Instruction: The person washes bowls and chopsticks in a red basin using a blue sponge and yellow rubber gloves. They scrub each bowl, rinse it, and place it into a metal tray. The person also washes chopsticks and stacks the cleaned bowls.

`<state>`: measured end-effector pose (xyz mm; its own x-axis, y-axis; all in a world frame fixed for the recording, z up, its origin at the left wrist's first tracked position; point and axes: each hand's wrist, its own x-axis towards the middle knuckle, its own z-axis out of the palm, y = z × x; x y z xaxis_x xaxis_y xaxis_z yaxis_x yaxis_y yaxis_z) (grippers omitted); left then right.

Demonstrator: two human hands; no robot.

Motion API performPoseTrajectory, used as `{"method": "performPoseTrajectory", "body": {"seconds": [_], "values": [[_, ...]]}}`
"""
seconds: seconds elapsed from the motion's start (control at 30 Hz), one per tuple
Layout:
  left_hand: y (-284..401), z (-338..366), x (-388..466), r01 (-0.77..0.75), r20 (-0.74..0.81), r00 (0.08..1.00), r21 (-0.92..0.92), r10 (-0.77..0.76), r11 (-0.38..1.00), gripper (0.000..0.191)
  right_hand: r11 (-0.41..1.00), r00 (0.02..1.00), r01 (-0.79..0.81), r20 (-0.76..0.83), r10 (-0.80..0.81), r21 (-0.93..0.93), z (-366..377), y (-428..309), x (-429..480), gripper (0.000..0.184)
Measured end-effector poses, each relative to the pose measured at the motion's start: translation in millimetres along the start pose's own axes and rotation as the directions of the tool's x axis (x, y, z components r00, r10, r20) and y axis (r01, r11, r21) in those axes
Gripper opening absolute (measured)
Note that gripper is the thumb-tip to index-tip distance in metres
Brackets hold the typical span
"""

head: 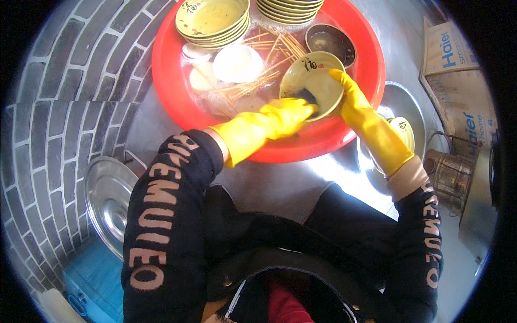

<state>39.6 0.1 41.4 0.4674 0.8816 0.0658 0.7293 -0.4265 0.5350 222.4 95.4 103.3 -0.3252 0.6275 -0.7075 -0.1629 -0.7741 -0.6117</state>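
A yellow rubber glove covers each hand. My right hand (351, 95) grips the right rim of a pale yellow-green bowl (329, 89), which is tilted over a red plastic basin (258, 151). Inside the bowl, my left hand (288, 115) presses a dark scrubber (307, 96) against its lower left wall; the hand is slightly blurred and hides part of the scrubber. Wooden chopsticks (262, 78) lie scattered in the soapy water behind. Just beyond the held bowl sits a dark bowl (331, 42) with liquid in it.
Stacked bowls (214, 18) and a second stack (288, 12) stand at the basin's far side, near white bowls (237, 63). To the right, a metal basin (414, 99) contains a bowl (402, 131). Cardboard boxes (456, 89) lie beyond. A metal lid (107, 202) leans by the brick wall (60, 117).
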Motion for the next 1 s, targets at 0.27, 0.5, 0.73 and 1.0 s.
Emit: {"method": "performPoseTrajectory", "body": {"seconds": [0.27, 0.5, 0.73, 1.0], "values": [[-3.5, -15.9, 21.1, 0.158, 0.072, 0.984, 0.087, -0.164, 0.984, 0.020, 0.987, 0.986, 0.157, -0.056, -0.158, -0.016, -1.0, 18.0, 0.8, 0.056], [-21.2, -10.3, -6.3, -0.115, -0.042, 0.990, 0.281, 0.132, 0.953, 0.033, 0.998, 0.991, 0.069, 0.112, -0.067, -0.012, -15.4, -0.9, 6.7, 0.055], [-2.5, -16.0, 12.4, -0.037, -0.005, 0.999, 0.084, 0.037, 0.996, 0.016, 0.988, 0.991, 0.130, -0.034, -0.128, 0.085, -1.5, 7.2, -3.0, 0.057], [-32.4, 1.7, -5.6, -0.141, -0.017, 0.989, 0.256, 0.150, 0.956, 0.043, 0.982, 0.980, -0.005, 0.192, 0.042, -0.188, -23.2, -7.6, 0.4, 0.049]]}}
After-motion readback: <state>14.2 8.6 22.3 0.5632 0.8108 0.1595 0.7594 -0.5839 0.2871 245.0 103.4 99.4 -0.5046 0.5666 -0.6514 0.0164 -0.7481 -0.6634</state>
